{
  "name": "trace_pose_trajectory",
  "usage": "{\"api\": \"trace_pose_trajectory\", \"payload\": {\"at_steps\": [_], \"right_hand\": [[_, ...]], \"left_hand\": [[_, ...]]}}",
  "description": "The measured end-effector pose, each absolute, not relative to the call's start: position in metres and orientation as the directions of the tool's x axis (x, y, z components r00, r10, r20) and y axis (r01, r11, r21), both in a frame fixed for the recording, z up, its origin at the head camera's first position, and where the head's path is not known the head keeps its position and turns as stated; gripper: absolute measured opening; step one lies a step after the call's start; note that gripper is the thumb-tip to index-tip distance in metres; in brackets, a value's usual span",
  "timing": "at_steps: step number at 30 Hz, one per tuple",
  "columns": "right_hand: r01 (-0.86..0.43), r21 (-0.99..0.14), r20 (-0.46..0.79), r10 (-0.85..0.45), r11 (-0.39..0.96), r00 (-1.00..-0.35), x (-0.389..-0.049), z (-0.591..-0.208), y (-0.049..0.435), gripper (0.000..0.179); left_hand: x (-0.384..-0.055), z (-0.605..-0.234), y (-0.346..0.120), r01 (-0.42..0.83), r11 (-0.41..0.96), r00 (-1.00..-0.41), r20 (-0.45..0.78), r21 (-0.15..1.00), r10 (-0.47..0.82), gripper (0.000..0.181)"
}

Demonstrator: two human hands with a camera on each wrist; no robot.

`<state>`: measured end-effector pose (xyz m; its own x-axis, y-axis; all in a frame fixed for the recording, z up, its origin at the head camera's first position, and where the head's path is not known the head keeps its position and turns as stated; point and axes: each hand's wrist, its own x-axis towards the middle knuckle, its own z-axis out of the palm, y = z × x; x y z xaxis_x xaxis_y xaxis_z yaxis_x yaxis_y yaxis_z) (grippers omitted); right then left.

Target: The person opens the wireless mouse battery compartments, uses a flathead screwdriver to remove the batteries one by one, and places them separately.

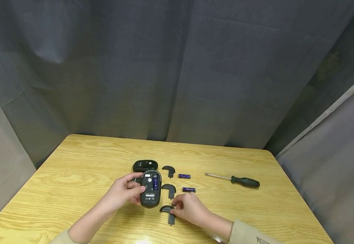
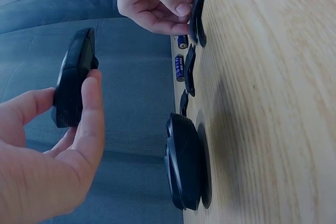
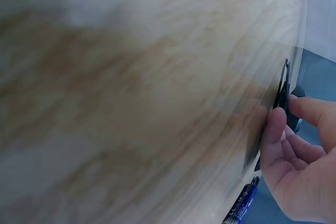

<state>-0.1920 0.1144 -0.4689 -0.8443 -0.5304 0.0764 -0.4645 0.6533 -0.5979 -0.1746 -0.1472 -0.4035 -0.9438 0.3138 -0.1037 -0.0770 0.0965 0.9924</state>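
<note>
My left hand (image 1: 123, 191) holds a black computer mouse (image 1: 150, 200) clear of the tabletop, its underside facing up. The mouse's battery compartment lies uncovered, with a purple battery (image 1: 155, 183) inside. In the left wrist view this mouse (image 2: 73, 80) is gripped at its edges between thumb and fingers. My right hand (image 1: 190, 207) pinches the nearest black battery cover (image 1: 171, 218) between thumb and index finger, close over the table. In the right wrist view that cover (image 3: 286, 72) appears edge-on at the fingertips.
Two more battery covers (image 1: 171, 191) (image 1: 170, 169) lie in a row beyond. Two loose purple batteries (image 1: 189, 189) (image 1: 184, 176) rest to their right. A black mouse (image 1: 145, 165) sits behind the held one. A green-handled screwdriver (image 1: 245, 182) lies at the right of the wooden table (image 1: 88, 162).
</note>
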Motion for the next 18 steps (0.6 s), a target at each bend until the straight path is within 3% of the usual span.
{"api": "trace_pose_trajectory", "payload": {"at_steps": [18], "right_hand": [[-0.407,-0.703,0.067,-0.515,0.583,-0.854,-0.195,-0.435,0.129,0.022]], "left_hand": [[-0.173,-0.402,-0.145,-0.088,0.068,-0.929,-0.106,0.994,0.355,0.062]]}}
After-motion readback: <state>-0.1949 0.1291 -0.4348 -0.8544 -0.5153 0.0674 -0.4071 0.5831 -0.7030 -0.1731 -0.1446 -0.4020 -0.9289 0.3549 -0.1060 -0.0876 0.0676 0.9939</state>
